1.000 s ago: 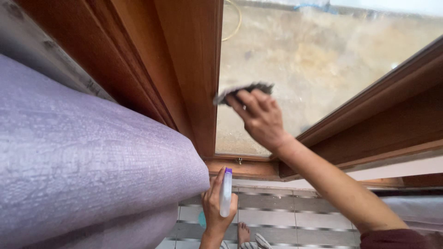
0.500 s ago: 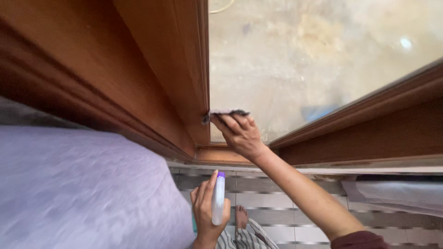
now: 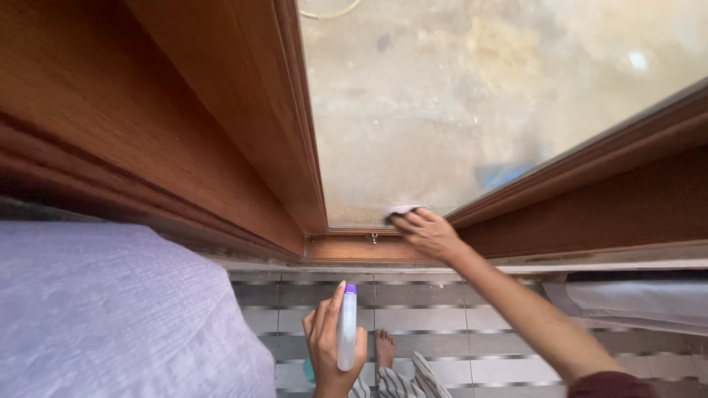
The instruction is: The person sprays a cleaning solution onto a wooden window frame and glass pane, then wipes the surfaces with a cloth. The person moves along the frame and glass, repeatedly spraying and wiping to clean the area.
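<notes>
Head view: left hand [image 3: 328,346] clasping white, purple-capped spray bottle [image 3: 346,328]; right hand [image 3: 428,232] pinching cloth [image 3: 402,211].

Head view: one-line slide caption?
Right hand presses cloth to window glass at wooden frame; left hand holds spray bottle.

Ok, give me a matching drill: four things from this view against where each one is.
Things:
1. cloth
2. spray bottle
3. curtain
4. latch

Places:
A. upright in the left hand
B. on the wooden frame, under the glass
C. pressed to the bottom of the glass by the right hand
D. lower left of the view, beside the frame

Pairs: 1-C, 2-A, 3-D, 4-B
</notes>
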